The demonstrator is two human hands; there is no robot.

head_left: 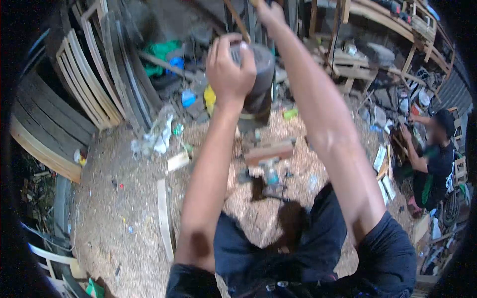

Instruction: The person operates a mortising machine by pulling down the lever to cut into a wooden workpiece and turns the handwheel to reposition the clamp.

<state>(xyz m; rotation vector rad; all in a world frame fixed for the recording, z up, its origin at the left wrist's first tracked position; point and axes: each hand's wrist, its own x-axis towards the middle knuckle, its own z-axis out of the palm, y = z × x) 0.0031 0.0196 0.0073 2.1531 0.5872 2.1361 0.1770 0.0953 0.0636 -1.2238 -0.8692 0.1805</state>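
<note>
Both of my arms reach forward. My left hand (231,67) is over the near left side of a dark round block (263,69), its fingers bent around a thin wooden piece (244,34) or beside it; the contact is hard to make out. My right hand (271,19) is raised at the top, closed round the end of something light-coloured that is mostly cut off by the frame edge. Below the block, a reddish-brown wooden piece (270,153) lies on the ground by a teal power tool (272,177).
Curved wooden pieces (84,82) lean at the left. A long pale strip (164,213) lies on the shavings-covered ground (129,198). Another person (432,149) crouches at the right. Wooden frames (355,69) and scrap stand at the upper right.
</note>
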